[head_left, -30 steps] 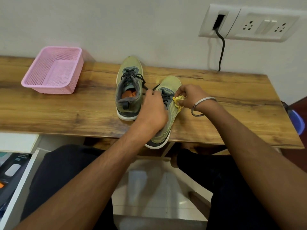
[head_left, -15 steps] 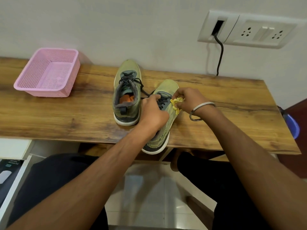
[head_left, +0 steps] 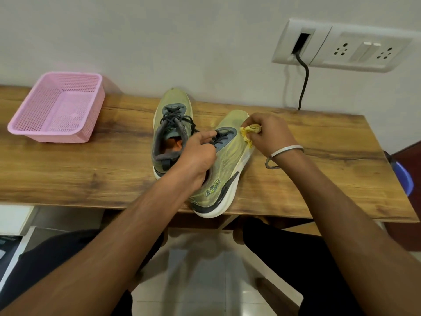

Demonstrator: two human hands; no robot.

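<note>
Pinching one crumpled yellow cloth (head_left: 249,131), the right hand (head_left: 270,133) presses it to the knit olive upper of the nearer shoe (head_left: 225,165), while the left hand (head_left: 198,155) curls its fingers round that shoe's dark laced throat. Two white-soled shoes stand on the wood-grain tabletop (head_left: 91,169), the second shoe (head_left: 173,110) just beside the first. One perforated pink plastic basket (head_left: 57,110) sits well apart.

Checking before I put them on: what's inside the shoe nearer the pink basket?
Something orange shows inside the shoe; what it is, and anything deeper in, is covered.
</note>
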